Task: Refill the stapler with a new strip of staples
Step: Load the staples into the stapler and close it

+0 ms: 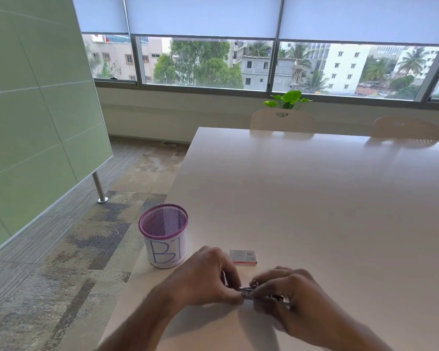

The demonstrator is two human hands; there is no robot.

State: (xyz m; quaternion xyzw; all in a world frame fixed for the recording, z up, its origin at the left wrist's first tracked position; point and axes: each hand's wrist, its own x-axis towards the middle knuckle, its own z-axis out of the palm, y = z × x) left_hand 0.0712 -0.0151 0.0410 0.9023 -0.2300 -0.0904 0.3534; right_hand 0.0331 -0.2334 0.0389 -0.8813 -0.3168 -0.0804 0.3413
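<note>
A small metal stapler (249, 293) lies low over the white table (314, 211) near its front edge, mostly hidden between my two hands. My left hand (205, 277) grips its left end with curled fingers and thumb. From the other side my right hand (287, 295) holds its right part, fingers curled round it. A small staple box (243, 257), white with a red edge, lies flat on the table just behind my hands. Whether the stapler is open or a strip is in it is blurred.
A purple mesh cup (164, 235) with a white paper label stands at the table's left edge, left of the box. Two pale chairs (283, 120) stand at the far side. A green partition (36, 110) and carpeted floor lie to the left.
</note>
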